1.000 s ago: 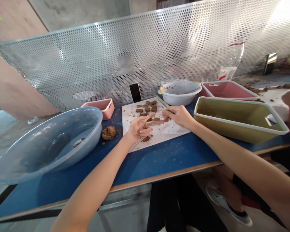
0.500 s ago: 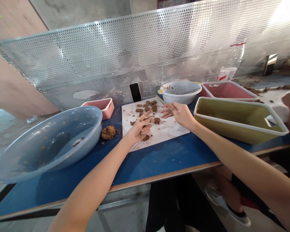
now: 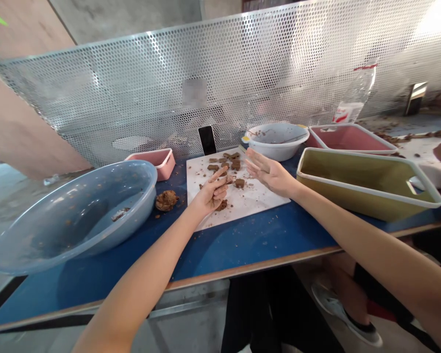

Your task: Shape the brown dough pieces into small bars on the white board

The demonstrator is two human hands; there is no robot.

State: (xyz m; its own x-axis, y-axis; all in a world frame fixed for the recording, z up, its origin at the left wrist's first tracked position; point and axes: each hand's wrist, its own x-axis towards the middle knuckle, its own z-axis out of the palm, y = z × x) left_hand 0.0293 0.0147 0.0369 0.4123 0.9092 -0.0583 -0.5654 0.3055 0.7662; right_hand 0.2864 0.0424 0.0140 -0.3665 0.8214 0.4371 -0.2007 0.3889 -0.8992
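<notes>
Over the white board (image 3: 250, 211), my left hand (image 3: 211, 192) is held with the index finger stretched out and the other fingers loosely bent. No held thing shows in it, though small brown bits lie behind its fingers. My right hand (image 3: 270, 174) is raised over the board's right side, fingers straight and flat, holding nothing. Between and beyond both hands lie several small brown clay-like pieces, among them a blocky piece (image 3: 239, 183). A crumbled brown heap (image 3: 222, 204) is partly hidden by my left hand. Crumbs are scattered across the board.
A large blue basin (image 3: 95, 245) stands left, beside a brown lump (image 3: 166, 200) and a pink container (image 3: 165, 169). A phone (image 3: 207, 140) leans on the perforated metal screen (image 3: 139, 88). Rightward are a white basin (image 3: 275, 149), pink tray (image 3: 353, 139), olive bin (image 3: 353, 198) and bottle (image 3: 355, 95).
My right hand's fingers have straightened and lifted from a bent, drooping pose. My left hand's index finger now points out more clearly. The pieces on the board look unmoved.
</notes>
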